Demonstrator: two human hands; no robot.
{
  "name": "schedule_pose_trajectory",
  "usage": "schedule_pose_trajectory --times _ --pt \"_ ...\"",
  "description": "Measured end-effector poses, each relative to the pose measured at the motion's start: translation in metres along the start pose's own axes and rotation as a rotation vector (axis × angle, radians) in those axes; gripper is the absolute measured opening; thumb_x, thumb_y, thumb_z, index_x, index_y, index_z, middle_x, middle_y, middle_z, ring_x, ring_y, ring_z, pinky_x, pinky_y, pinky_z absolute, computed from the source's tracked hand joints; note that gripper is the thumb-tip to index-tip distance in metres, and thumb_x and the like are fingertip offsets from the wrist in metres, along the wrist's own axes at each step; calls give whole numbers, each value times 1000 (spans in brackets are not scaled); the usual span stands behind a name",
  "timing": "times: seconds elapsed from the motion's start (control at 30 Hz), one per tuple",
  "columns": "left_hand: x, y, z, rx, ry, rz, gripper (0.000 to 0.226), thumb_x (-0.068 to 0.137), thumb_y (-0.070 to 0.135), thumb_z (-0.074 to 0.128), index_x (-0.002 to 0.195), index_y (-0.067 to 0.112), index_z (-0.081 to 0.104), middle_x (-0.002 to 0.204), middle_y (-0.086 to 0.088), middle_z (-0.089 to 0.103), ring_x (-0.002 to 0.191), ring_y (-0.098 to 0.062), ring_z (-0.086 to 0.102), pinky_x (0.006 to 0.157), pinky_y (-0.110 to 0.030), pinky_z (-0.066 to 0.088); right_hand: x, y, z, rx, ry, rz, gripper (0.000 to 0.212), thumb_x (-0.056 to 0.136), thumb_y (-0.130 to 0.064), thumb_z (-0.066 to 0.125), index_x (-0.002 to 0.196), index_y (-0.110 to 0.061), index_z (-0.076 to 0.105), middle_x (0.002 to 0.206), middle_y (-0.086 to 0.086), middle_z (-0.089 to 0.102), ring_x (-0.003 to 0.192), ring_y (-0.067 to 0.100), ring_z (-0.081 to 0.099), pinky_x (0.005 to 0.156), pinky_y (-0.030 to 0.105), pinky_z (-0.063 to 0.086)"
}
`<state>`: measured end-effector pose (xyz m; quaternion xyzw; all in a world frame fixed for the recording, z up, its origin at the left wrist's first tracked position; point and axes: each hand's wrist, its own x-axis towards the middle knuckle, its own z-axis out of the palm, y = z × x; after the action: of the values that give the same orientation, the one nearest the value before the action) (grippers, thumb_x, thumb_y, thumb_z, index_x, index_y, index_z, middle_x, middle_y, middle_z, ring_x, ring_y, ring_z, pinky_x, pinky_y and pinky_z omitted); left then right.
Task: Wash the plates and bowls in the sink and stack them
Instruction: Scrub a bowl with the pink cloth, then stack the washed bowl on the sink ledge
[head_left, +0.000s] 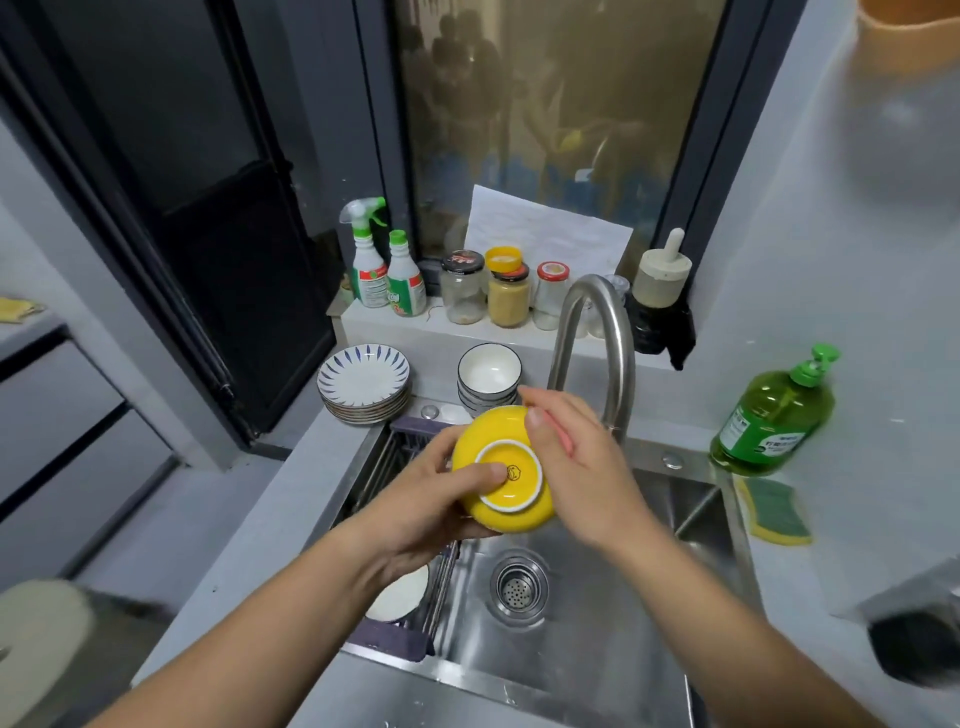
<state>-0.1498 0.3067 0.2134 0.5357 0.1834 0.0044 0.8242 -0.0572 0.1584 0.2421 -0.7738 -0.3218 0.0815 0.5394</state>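
Note:
A yellow bowl (498, 499) with a white foot ring is held over the steel sink (597, 623), its underside turned toward me. My left hand (426, 504) grips it from the left, thumb lying across the foot ring. My right hand (576, 457) rests on the bowl's right side with straight fingers over its rim. Behind the sink stand a stack of blue-patterned plates (363, 382) and a stack of white bowls (489, 371). A white plate (402, 597) lies in the rack at the sink's left, partly hidden by my left forearm.
The curved faucet (602, 343) rises just behind my right hand. Green dish soap (774, 415) and a green-yellow sponge (776, 512) sit on the right counter. Jars (509, 296) and spray bottles (384, 265) line the window ledge. The drain strainer (518, 587) lies below the bowl.

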Motion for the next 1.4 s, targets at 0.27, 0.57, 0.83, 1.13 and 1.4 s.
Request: schedule_pose_trajectory --times 0.27,0.57,0.83,1.13,1.4 --pt "36 -13 -60 -200 124 83 70 68 4 78 131 22 53 119 -9 70 99 -24 73 84 -49 60 4 25 87 297 117 373 38 108 -25 39 142 -41 43 121 -2 57 91 4 59 82 26 53" --pt "114 10 -130 -215 -44 -14 51 88 46 74 125 14 59 110 0 76 102 -17 70 87 -40 56 97 51 120 700 213 907 58 91 -52 62 130 -9 57 119 37 58 99 42 63 68 54 61" --pt "208 41 -159 148 -135 -66 80 60 45 91 130 43 50 127 0 56 116 -27 63 97 -45 57 171 75 113 555 248 780 50 98 -40 55 56 -18 69 62 16 40 90 37 53 81 57 59" --pt "287 64 -173 517 -229 9 104 74 25 91 156 20 28 141 4 52 125 -15 53 93 -19 46 231 103 100 468 288 606 29 99 -30 49 111 -22 74 108 40 58 103 32 61 99 56 52" --pt "320 45 -178 802 -226 356 99 61 36 98 135 44 32 134 21 40 127 -4 40 106 -21 35 246 139 114 59 398 522 29 105 -23 37 114 -30 64 88 -10 65 81 2 58 82 28 52"
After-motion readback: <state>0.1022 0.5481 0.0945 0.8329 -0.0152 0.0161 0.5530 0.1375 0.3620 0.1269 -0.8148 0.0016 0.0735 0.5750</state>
